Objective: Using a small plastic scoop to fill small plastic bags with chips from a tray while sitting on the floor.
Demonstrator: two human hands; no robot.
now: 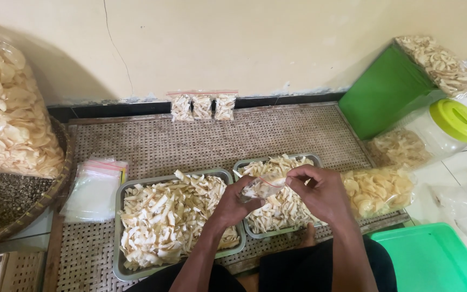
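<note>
Both hands pinch a small clear bag (263, 187) of chips between them, its long axis running nine to three o'clock: left hand (233, 203) grips its bottom, right hand (320, 189) its red-striped mouth, above the right tray (314, 158).

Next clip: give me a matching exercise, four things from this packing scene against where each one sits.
Things:
1. small clear bag
2. stack of empty bags
3. three filled packets
4. jar with green lid

Places:
A. against the wall at the back
B. lying on its side, far right
C. between the left hand and right hand
D. on the woven mat, left of the left tray

Pairs: 1-C, 2-D, 3-A, 4-B
</note>
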